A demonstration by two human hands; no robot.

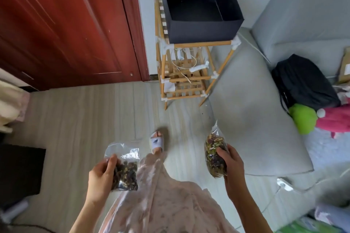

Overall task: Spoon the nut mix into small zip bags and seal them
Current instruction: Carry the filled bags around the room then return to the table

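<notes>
Standing: a person on a pale wood-look floor (75,123) carries one filled zip bag in each hand, facing a bamboo rack (181,73) topped by an open black box (200,28).
Left grip: the left hand (102,176) curls round the left bag (125,168) from its outer side, thumb pressed on the front film, fingers behind.
Right grip: the right hand (232,166) wraps the right bag (216,155) from the side, thumb across the nuts.
Left bag contents: dark nut mix fills the lower half; the upper half is bare, crumpled plastic.
Right bag contents: a fuller load, greenish and reddish pieces packed nearly to the neck, with a short clear tail standing up.
Seals: too blurred to tell whether either zip strip is closed.
Black box contents: nothing shows on the part of its floor in view.
Step in hand, as judged: the bags look filled and bound for the box, the only open container ahead.
Doing it well: keep both bags mouth-up, hold them by the filled body, not the loose film, check each zip, and set them down flat.
Surroundings: a red door (66,24) at left, a grey sofa (255,119) at right bearing a black backpack (303,83).
</notes>
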